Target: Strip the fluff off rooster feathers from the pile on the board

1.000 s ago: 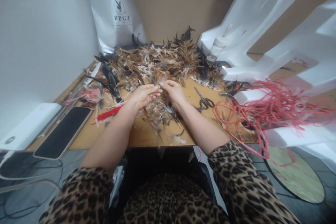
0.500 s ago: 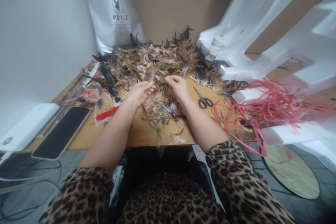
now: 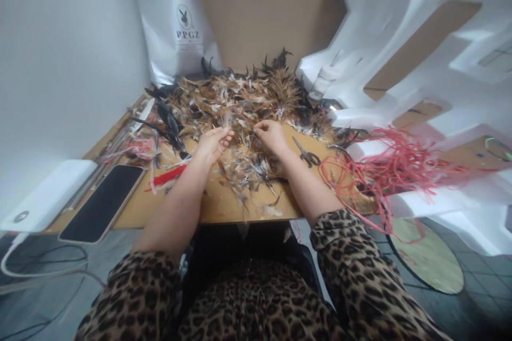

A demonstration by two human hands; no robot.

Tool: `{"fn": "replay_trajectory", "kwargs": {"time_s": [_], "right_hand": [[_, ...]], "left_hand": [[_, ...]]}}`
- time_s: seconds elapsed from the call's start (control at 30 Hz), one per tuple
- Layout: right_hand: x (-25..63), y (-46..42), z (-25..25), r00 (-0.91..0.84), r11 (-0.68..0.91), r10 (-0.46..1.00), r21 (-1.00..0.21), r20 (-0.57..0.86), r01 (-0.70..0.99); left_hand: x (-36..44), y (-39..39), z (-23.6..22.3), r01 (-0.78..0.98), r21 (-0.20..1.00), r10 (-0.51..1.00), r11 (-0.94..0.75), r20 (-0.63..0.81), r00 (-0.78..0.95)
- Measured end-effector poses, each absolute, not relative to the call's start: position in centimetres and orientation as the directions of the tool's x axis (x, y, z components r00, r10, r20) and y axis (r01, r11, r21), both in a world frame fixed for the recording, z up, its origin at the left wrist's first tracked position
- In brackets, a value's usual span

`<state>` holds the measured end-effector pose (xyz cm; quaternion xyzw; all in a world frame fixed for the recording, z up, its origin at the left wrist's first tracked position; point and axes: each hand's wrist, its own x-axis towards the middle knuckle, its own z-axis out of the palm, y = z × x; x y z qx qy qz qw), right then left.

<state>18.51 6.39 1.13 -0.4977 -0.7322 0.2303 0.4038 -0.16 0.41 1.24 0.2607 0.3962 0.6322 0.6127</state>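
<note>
A large heap of brown, white and black feathers (image 3: 244, 98) covers the far half of a wooden table (image 3: 216, 205). My left hand (image 3: 212, 144) rests at the heap's near edge with its fingertips pinched on a pale feather (image 3: 229, 120) that stands up above them. My right hand (image 3: 272, 136) lies a little to the right, fingers curled and pinched into the loose feathers. What it grips is too small to make out. Scattered feathers (image 3: 250, 170) lie between my forearms.
Black scissors (image 3: 307, 154) lie just right of my right hand. A tangle of red strings (image 3: 392, 168) spreads over white foam packing (image 3: 400, 53) on the right. A phone (image 3: 102, 209) and a white device (image 3: 44, 194) sit at left. A white PPGZ bag (image 3: 180, 21) stands behind.
My hands, which met fingertip to fingertip, have parted. The left one has lifted a pale feather and the right one has moved right into the pile. The view has shifted slightly.
</note>
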Motion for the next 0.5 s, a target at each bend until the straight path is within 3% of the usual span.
{"fn": "replay_trajectory", "kwargs": {"time_s": [0.23,0.5], "right_hand": [[16.2,6.8,3.7,-0.239,0.418,0.898,-0.548,0.369,0.725],[13.7,7.3,4.7,-0.291,0.360,0.925,-0.316,0.244,0.878]], "left_hand": [[-0.3,0.7,0.7,-0.568,0.820,0.981,0.070,-0.159,-0.109],[-0.3,0.7,0.7,-0.595,0.800,0.981,0.083,-0.172,-0.094]]}}
